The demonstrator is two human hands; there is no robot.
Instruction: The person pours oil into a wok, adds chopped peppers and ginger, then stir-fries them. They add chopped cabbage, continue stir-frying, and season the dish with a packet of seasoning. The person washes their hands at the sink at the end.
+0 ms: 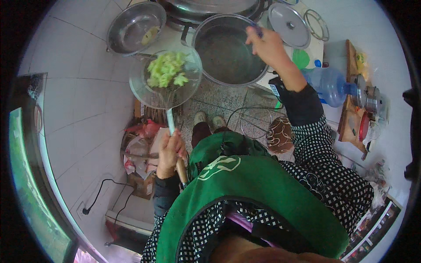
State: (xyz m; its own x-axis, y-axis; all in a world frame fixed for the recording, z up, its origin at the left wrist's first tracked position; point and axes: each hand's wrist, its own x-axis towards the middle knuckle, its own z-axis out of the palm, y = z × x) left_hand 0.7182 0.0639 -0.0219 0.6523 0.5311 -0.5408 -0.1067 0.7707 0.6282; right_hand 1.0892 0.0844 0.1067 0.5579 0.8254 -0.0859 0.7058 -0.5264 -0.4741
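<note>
My left hand point(170, 151) is closed round the long handle of a wire-mesh skimmer point(186, 85). Chopped pale-green vegetable pieces point(166, 70) lie in its mesh. Beneath the skimmer is a clear bowl point(140, 90), partly hidden by it. To the right stands a large grey metal pot point(226, 55) with a dark, smooth inside; I cannot tell whether there is liquid in it. My right hand point(266, 46) is over the pot's far right rim, its fingers curled at a small dark-blue piece whose kind I cannot make out.
At the far left sits a metal basin point(125, 33) with a pale piece inside. Behind the pot is a big metal pan point(210, 8). A pot lid point(288, 25) lies right of it. A blue water bottle point(329, 85) and a patterned round stool point(280, 135) are to the right.
</note>
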